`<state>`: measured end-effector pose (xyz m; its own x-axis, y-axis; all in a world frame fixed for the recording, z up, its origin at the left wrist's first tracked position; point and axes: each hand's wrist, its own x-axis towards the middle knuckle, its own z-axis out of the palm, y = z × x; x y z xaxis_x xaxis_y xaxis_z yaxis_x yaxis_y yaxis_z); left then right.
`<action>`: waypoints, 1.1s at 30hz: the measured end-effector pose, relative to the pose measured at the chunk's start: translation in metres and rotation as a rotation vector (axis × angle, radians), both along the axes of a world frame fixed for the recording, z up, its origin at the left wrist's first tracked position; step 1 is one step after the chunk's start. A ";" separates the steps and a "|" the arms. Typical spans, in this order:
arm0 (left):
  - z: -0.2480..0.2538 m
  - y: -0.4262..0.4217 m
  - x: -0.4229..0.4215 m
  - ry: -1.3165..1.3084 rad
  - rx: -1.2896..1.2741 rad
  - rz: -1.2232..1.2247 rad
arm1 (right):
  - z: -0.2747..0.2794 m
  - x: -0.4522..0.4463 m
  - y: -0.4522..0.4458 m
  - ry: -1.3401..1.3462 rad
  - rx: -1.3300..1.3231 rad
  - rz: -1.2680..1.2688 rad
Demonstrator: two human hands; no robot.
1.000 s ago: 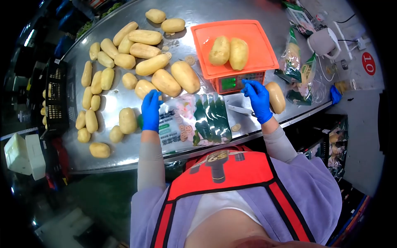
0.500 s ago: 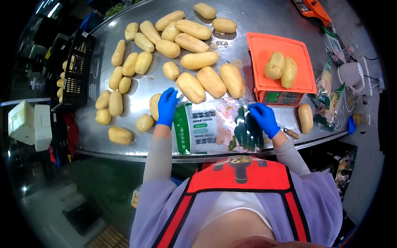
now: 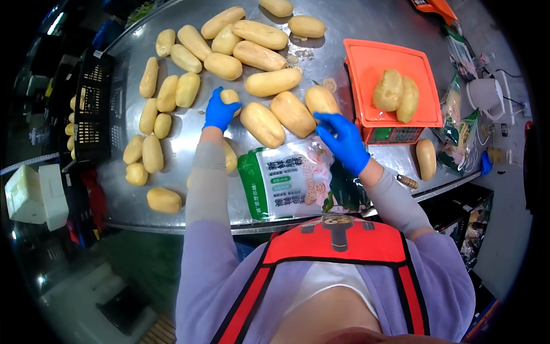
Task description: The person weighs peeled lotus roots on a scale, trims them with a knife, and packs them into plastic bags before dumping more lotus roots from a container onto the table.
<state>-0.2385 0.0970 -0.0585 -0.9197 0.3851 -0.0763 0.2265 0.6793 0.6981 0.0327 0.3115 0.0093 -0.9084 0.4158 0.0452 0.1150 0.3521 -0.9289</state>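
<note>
Two pale root sections (image 3: 388, 90) were borne side by side on the orange scale (image 3: 425, 77), with no raised stop seen beside them; a jog to it could set them rolling. A small root piece (image 3: 230, 97) on the bench (image 3: 329, 57) was straddled by the fingers and thumb of the left hand (image 3: 221, 113), though whether a firm grip was taken could not be told. Its rounded surface looked wet, so a slip was judged possible, and if it was squeezed out, the long root (image 3: 262, 125) beside it might be knocked. The right hand (image 3: 348, 146) was held half open, fingertips at the lower end of a thick root (image 3: 322, 100) near the scale; no grasp was seen, and contact could not be confirmed. Just below, the printed bag (image 3: 292, 178) lay flat and might be creased or shifted by a dragging wrist. Beside the right sleeve (image 3: 395, 203), a brown handle (image 3: 408, 182) was seen, the rest hidden; if a blade was attached, the fabric could be caught by a sideways sweep.
</note>
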 end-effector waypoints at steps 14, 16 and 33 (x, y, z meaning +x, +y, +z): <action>0.030 -0.109 0.014 -0.015 -0.324 -0.032 | -0.046 -0.155 0.001 -0.081 0.452 0.256; 0.032 -0.111 0.016 -0.010 -0.305 -0.041 | -0.039 -0.156 -0.022 -0.151 0.441 0.368; 0.045 -0.140 0.067 -0.181 0.127 0.239 | -0.034 -0.265 0.162 -0.404 1.098 -0.092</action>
<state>-0.1717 -0.0430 -0.0133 -0.9612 0.1769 -0.2117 -0.0642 0.6030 0.7952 -0.2324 0.4736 -0.0248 -0.9073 0.3979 0.1357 0.3988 0.9168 -0.0218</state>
